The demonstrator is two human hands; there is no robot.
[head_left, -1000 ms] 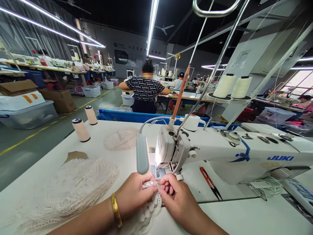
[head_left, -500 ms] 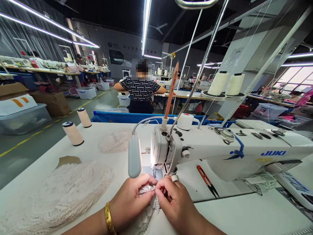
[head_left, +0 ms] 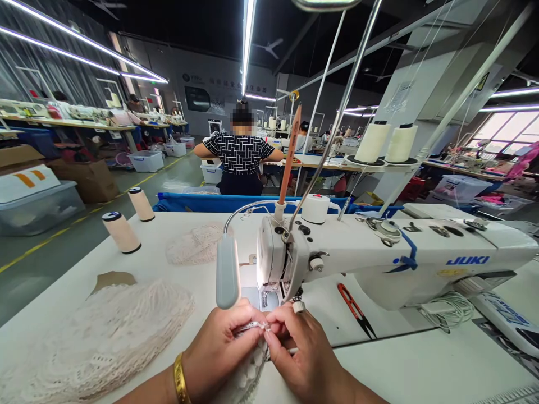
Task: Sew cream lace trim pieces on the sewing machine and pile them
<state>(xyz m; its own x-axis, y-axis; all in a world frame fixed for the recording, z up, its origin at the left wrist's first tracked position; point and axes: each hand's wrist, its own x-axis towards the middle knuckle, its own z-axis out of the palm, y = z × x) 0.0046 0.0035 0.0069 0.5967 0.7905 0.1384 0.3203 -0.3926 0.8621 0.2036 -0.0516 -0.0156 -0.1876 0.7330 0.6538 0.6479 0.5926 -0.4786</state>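
Note:
Both hands meet just in front of the needle area of a white sewing machine [head_left: 337, 247]. My left hand [head_left: 223, 348], with a gold bracelet at the wrist, pinches the edge of a white lace piece [head_left: 250, 367]. Close against it, my right hand [head_left: 305, 350] grips the same lace edge between thumb and fingers. The rest of the lace hangs below, partly hidden by the hands. Just behind the fingers is the presser foot [head_left: 264, 300], lit by a grey lamp [head_left: 227, 272].
A stack of lace pieces [head_left: 126, 325] lies at left, with a smaller lace pile [head_left: 193, 244] behind. Two thread cones [head_left: 122, 232] stand at the table's left edge. Red thread snips [head_left: 356, 308] rest right of the needle. A co-worker [head_left: 240, 151] sits ahead, back turned.
The fingers have shifted slightly along the lace edge, and the left thumb and fingers sit a little differently. The view has moved slightly. Both hands keep hold of the lace.

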